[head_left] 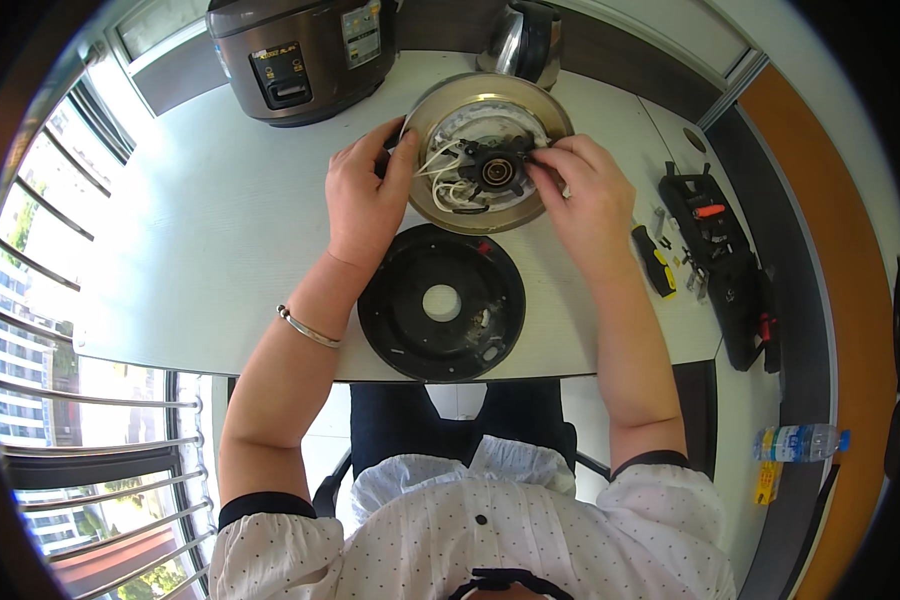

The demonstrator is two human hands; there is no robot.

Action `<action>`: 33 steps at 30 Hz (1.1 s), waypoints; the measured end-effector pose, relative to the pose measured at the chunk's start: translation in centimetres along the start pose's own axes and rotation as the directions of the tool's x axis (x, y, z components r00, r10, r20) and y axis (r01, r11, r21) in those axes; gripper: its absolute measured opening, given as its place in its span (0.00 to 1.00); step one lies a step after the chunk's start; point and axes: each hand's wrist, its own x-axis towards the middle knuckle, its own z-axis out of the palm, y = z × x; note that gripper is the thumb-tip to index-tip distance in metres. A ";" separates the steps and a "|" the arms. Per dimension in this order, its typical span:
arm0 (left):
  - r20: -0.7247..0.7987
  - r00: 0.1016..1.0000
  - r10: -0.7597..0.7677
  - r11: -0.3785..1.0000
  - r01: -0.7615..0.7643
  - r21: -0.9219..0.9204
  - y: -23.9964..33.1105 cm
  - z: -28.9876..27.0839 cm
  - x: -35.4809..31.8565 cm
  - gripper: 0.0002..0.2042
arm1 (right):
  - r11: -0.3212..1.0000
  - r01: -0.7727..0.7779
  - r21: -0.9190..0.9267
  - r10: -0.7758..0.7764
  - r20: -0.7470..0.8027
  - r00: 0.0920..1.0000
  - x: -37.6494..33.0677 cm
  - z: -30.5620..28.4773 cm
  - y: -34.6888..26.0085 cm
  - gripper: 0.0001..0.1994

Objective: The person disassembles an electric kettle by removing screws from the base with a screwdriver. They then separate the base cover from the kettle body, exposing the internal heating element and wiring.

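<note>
A round metal appliance body (425, 205) rests on the table with its inside exposed. White wires (447, 192) run across it to a black round connector (497, 172) with a ringed centre. My left hand (372, 185) is closed on the metal body's left rim, thumb on top. At the connector's right side, the thumb and fingers of my right hand (585, 190) are pinched on its edge; the fingertips are partly hidden. Just below the metal body lies a black round base cover (400, 305) with a centre hole, and neither hand touches it.
A brown electric cooker (315, 65) stands at the back left, a steel-and-black kettle (518, 45) behind the metal body. On the right lie a yellow-and-black screwdriver (654, 262), small loose bits (675, 245) and a black tool case (705, 210). A water bottle (798, 443) lies at lower right.
</note>
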 end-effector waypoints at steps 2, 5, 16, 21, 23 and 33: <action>-0.001 1.000 0.002 1.000 -0.002 0.010 0.1 0.0 0.0 0.12 | 1.000 -0.019 -0.022 0.019 -0.003 1.000 -0.1 0.1 -0.2 0.05; -0.002 1.000 -0.005 1.000 0.005 0.016 0.2 0.0 0.1 0.12 | 0.998 -0.047 -0.036 0.046 -0.017 0.999 -0.3 0.3 -0.4 0.05; -0.012 1.000 0.029 1.000 -0.028 0.013 0.1 0.1 0.0 0.12 | 0.996 0.059 -0.066 -0.063 -0.052 0.997 -0.1 0.9 -0.5 0.04; -0.004 1.000 0.025 0.999 -0.025 0.038 0.0 0.0 0.0 0.12 | 0.990 0.139 -0.034 -0.139 0.003 0.990 0.2 0.5 0.1 0.05; -0.004 1.000 0.027 0.999 -0.026 0.035 0.0 0.1 0.0 0.12 | 0.987 0.160 -0.020 -0.160 0.017 0.987 0.3 0.3 0.3 0.05; 0.005 1.000 0.005 1.000 -0.005 0.014 0.0 0.0 -0.1 0.12 | 0.991 -0.048 0.124 0.046 0.014 0.999 -0.2 0.4 0.3 0.04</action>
